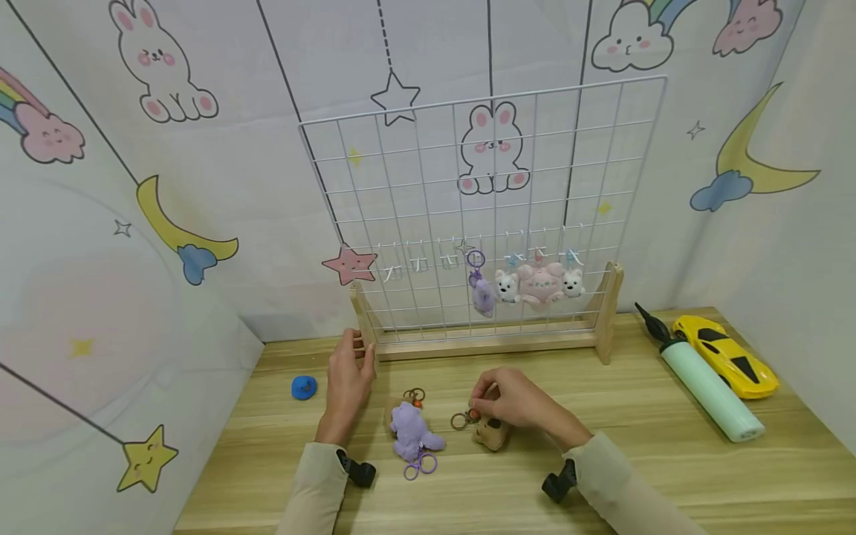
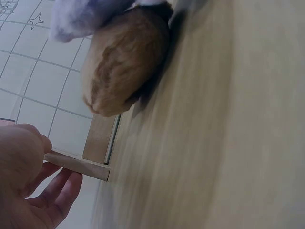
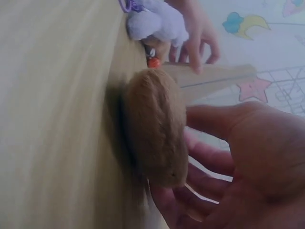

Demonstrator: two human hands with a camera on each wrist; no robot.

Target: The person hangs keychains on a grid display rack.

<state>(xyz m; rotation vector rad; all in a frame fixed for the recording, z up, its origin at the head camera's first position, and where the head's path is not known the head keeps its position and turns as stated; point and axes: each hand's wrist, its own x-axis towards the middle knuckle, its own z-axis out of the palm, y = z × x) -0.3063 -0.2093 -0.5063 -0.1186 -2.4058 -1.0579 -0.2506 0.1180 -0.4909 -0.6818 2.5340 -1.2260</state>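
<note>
My right hand (image 1: 515, 397) holds a brown plush keychain (image 1: 491, 435) at the table, thumb on one side and fingers on the other. Its dark snout faces me in the head view; bronze rings (image 1: 459, 421) and an orange bead lie beside it. At the rack's left end, my left hand (image 1: 349, 375) straddles the wooden foot (image 2: 78, 164), thumb on the inner side and curled fingers on the outer. Between the hands lies a purple plush keychain (image 1: 409, 431) with purple rings. Partly beneath it is another brown plush (image 2: 126, 62), mostly hidden in the head view.
The white wire grid rack (image 1: 414, 186) bears hooks, a purple plush (image 1: 483, 297), two white plushes and a pink plush (image 1: 542, 284). A blue object (image 1: 304, 387) lies left. A mint air pump (image 1: 712, 390) and a yellow toy car (image 1: 725, 357) lie right.
</note>
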